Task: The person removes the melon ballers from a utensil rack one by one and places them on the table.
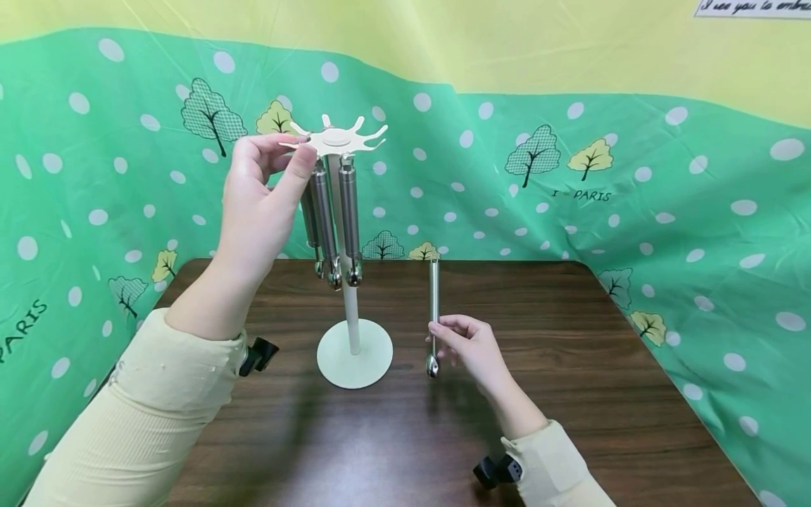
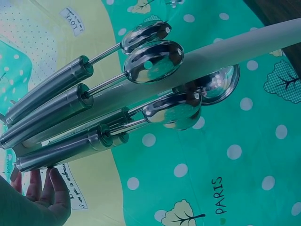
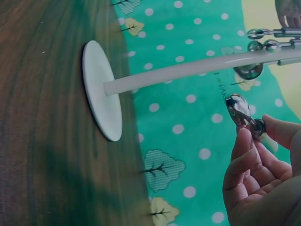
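A white utensil stand [image 1: 352,331] with a round base and a star-shaped hook top [image 1: 338,139] stands mid-table. Several steel spoons [image 1: 348,215] hang from its hooks, bowls down; the left wrist view shows their handles and bowls [image 2: 153,60] close up. My left hand [image 1: 262,197] is raised and pinches the left edge of the hook top. My right hand [image 1: 465,341] pinches a separate steel spoon [image 1: 434,310] upright, bowl down, to the right of the stand above the table. Its bowl [image 3: 239,109] shows in the right wrist view beside my fingertips [image 3: 244,141].
The dark wooden table [image 1: 570,338] is ringed by a green polka-dot cloth with tree prints [image 1: 633,183]. The stand's base [image 3: 101,89] rests on the wood. Black wrist-camera mounts [image 1: 256,355] sit at both cuffs.
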`<state>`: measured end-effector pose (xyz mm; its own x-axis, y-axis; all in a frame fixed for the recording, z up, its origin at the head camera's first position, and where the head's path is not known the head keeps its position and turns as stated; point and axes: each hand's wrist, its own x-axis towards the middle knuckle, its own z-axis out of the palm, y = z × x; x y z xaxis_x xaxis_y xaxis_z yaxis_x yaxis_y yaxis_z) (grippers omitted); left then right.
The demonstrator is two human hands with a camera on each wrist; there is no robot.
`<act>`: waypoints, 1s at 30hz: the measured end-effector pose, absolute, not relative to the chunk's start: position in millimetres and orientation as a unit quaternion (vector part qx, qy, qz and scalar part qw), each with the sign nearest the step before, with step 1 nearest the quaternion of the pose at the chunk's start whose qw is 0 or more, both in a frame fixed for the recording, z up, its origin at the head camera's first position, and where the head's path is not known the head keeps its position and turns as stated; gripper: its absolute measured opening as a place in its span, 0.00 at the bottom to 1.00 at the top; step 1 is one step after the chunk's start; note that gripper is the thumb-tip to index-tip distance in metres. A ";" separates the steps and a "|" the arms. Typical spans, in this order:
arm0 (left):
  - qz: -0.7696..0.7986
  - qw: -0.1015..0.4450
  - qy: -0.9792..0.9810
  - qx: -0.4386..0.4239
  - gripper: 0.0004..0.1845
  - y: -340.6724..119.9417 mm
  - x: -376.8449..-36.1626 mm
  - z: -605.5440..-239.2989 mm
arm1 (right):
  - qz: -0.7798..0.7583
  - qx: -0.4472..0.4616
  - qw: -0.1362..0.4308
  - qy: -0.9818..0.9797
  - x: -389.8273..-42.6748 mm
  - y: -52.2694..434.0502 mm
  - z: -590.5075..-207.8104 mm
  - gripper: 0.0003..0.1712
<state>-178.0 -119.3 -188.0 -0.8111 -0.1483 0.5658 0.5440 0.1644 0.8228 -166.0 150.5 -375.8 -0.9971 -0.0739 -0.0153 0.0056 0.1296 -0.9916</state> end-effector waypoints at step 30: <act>-0.646 0.279 -0.696 -0.145 0.13 -117.2 -179.9 -191.0 | -0.646 0.011 0.081 0.759 -175.9 153.6 -436.3 0.18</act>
<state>-179.9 -117.2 -191.0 -0.8029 -0.1588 0.5746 0.5614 0.1227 0.8184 -175.9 153.6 -436.3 -0.9866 -0.0872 -0.1377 0.1220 0.1656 -0.9786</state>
